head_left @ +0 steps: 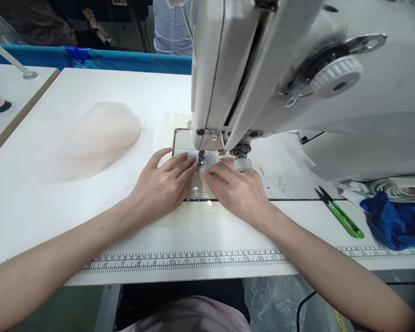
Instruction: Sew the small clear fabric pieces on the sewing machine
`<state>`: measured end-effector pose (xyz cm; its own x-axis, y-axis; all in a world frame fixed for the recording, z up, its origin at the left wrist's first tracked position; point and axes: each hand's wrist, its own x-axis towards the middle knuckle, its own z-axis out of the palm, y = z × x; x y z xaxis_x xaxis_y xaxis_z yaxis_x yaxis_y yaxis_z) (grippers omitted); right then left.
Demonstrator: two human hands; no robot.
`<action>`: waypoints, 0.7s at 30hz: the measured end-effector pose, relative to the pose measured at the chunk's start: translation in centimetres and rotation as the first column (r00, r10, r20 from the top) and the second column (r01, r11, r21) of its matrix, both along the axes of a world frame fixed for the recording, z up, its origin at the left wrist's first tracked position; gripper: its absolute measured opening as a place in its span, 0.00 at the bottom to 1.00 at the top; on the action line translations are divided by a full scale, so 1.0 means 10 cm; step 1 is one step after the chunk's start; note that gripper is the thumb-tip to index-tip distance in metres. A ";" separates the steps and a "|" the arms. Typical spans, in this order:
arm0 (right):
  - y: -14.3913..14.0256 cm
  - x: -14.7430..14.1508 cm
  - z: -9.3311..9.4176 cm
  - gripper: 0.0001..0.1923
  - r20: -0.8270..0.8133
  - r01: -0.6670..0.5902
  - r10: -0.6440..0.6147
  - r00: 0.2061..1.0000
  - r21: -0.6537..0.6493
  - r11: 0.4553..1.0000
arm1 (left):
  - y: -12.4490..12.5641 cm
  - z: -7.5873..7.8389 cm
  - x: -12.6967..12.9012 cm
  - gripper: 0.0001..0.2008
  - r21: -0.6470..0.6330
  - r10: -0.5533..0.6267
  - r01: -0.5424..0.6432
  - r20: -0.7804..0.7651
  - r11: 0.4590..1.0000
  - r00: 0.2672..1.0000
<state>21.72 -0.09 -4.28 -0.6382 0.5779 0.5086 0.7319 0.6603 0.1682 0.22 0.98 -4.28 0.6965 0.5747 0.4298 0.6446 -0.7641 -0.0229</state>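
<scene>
Head view: both forearms reach over the front edge of the worktop, left hand and right hand angled toward the foot of the sewing machine, whose knob partly hides the right hand. Toward the left edge lies a blurred sheer piece; near the front right, green snips and blue cloth. The left fingers lie flat, loosely spread — touching a small pale piece by the foot; the right ones curl beside it — whether pinching anything, I cannot tell.

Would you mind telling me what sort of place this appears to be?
Probably a sewing workshop: a large sewing machine stands over a white table, green-handled snips lie on the right, and a ruler scale runs along the table's front edge.
</scene>
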 end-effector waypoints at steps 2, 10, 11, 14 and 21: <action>0.00 0.00 0.00 0.14 0.012 0.015 -0.015 1.000 0.011 1.000 | -0.01 0.02 0.00 0.19 0.019 -0.001 0.002 -0.022 1.000 1.000; -0.03 -0.01 0.01 0.12 0.015 0.021 -0.021 1.000 0.038 0.999 | -0.05 0.08 -0.01 0.16 0.109 0.002 0.005 -0.061 0.994 0.998; -0.03 -0.01 0.01 0.11 0.010 0.022 -0.022 1.000 0.023 1.000 | -0.05 0.08 -0.01 0.16 0.104 0.002 0.003 -0.055 0.995 0.998; -0.05 -0.01 0.01 0.11 -0.008 0.023 -0.023 1.000 -0.026 0.999 | -0.04 0.07 -0.01 0.16 0.078 0.008 -0.005 -0.048 0.997 0.999; -0.06 0.01 0.03 0.11 -0.008 0.019 -0.020 1.000 -0.077 0.997 | 0.01 0.04 -0.02 0.18 0.025 0.020 -0.020 -0.009 0.999 1.000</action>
<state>21.79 -0.66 -4.03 -0.6221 0.6277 0.4680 0.7460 0.6566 0.1110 0.01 1.09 -3.83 0.6887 0.5778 0.4381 0.6597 -0.7500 -0.0479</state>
